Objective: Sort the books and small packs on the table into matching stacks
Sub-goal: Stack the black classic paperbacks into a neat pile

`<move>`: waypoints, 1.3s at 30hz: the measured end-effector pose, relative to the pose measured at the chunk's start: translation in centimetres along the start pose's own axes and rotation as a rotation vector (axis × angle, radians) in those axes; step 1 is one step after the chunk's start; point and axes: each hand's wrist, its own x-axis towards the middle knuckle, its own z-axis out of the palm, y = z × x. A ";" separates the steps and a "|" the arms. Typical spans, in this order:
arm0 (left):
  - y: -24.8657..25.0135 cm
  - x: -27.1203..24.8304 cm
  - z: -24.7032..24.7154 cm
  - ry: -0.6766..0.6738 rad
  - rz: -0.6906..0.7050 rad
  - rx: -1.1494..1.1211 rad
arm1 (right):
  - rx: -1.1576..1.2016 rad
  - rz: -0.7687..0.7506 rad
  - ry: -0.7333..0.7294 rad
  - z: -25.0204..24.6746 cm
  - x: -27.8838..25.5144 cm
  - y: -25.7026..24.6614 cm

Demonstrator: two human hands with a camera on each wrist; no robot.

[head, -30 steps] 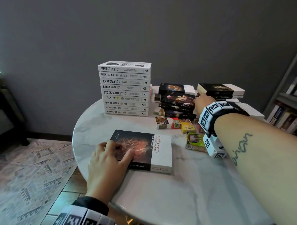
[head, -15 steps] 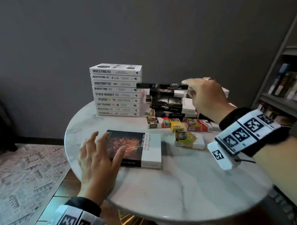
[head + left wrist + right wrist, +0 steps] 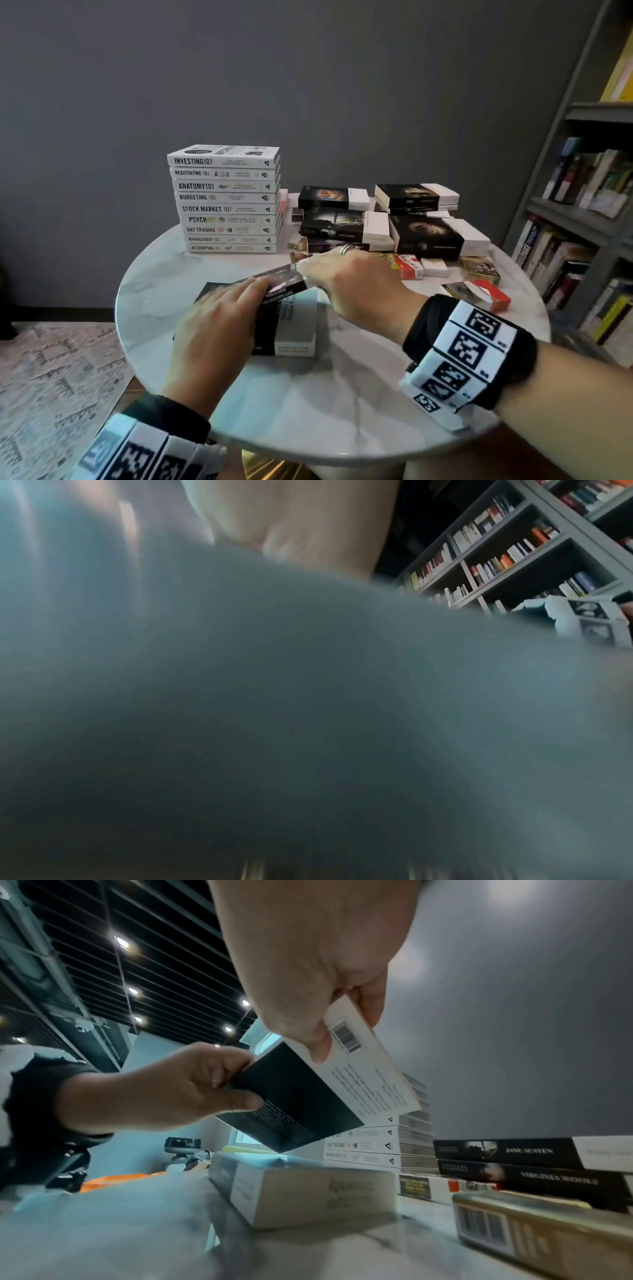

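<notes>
Both hands hold one black-and-white paperback (image 3: pixel 308 1093) tilted in the air just above the Milton book (image 3: pixel 294 325), which lies flat on the round marble table (image 3: pixel 342 394). All positions below are given relative to the Milton book.

Right hand (image 3: pixel 356 291): it grips the white end of the raised paperback, thumb on the back cover beside the barcode and fingers on the opposite face (clearest in the right wrist view). A ring sits on one finger.

Left hand (image 3: pixel 219 329): it grips the black end of the same paperback, thumb under and fingers curled over the edge. The left wrist view is blurred and shows nothing of the grasp.

Raised paperback: its far edge is higher than its near edge, and it does not touch the Milton book.

Behind the Milton book, to the left: a stack of nine white "101" books (image 3: pixel 226 202), spines facing the viewer, "INVESTING 101" on top.

Behind the Milton book, to the right: two low piles of black paperbacks (image 3: pixel 346 219), lying flat.

Right of the Milton book, in front of those piles: several small packs (image 3: pixel 407 265), loose and unstacked, one red-and-white.

Far right, off the table: a grey bookshelf (image 3: pixel 582 192) filled with books.
</notes>
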 end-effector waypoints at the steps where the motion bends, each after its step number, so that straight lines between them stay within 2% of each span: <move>1: -0.2 0.0 -0.2 -0.005 -0.013 -0.002 | 0.034 0.008 -0.027 -0.6 0.0 0.0; 4: -1.0 -0.2 -0.5 -0.044 -0.070 -0.008 | 0.340 0.090 -0.104 -3.0 0.1 1.2; 7: -1.7 -0.5 -0.3 -0.076 -0.103 0.014 | 0.582 0.297 0.025 -5.2 0.2 4.6; 9: -1.9 -0.4 -0.2 -0.057 -0.087 0.007 | 0.586 0.475 0.045 -5.4 0.3 8.0; 11: -2.3 -0.8 0.1 -0.041 -0.062 0.013 | 0.513 0.629 -0.003 -4.8 0.4 11.6; 16: -3.1 -2.3 1.0 -0.186 0.001 -0.028 | 0.413 0.845 -0.182 -1.6 0.4 16.9; 20: -2.9 -2.4 0.6 -0.326 -0.055 -0.049 | 0.290 0.836 -0.345 0.4 1.8 17.3; 24: -3.6 -2.8 1.2 -0.400 -0.066 -0.056 | 0.194 0.765 -0.411 2.5 3.9 17.1; 30: -3.1 -3.5 1.7 -0.317 -0.120 -0.064 | 0.050 0.709 -0.419 5.8 6.2 16.8; 33: -3.0 -3.6 1.9 -0.321 -0.126 -0.066 | 0.081 0.747 -0.378 7.7 6.1 17.0; 39: -3.0 -3.7 1.9 -0.306 -0.140 -0.082 | 0.008 0.747 -0.372 8.2 6.5 17.6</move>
